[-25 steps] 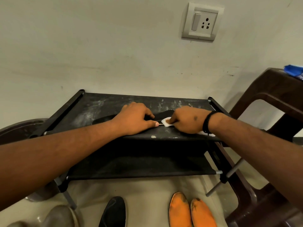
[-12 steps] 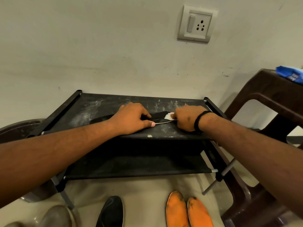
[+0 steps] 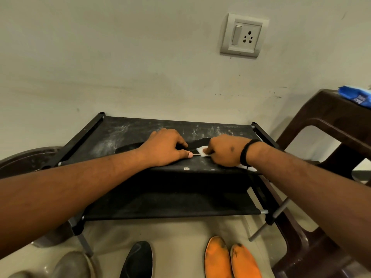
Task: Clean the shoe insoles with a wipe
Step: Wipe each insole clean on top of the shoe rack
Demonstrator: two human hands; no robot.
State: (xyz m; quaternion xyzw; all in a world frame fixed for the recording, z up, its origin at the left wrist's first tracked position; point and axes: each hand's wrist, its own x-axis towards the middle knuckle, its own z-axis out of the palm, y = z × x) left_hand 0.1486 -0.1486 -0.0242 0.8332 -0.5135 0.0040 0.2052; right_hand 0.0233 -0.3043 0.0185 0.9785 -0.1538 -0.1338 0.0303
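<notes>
A black insole (image 3: 132, 147) lies on the dusty top shelf (image 3: 220, 131) of a black shoe rack, much of it hidden under both hands. The left hand (image 3: 164, 147) presses it down, fingers curled over its far edge, thumb along the near edge. At 3 o'clock from it, the right hand (image 3: 224, 150) pinches a white wipe (image 3: 201, 152) against the insole; most of the wipe is covered. On the floor at 6 o'clock, another black insole (image 3: 138, 259) and two orange insoles (image 3: 230, 259) are cut off by the frame. A brown chair (image 3: 325, 125) stands at 3 o'clock, carrying a blue packet (image 3: 357, 96).
</notes>
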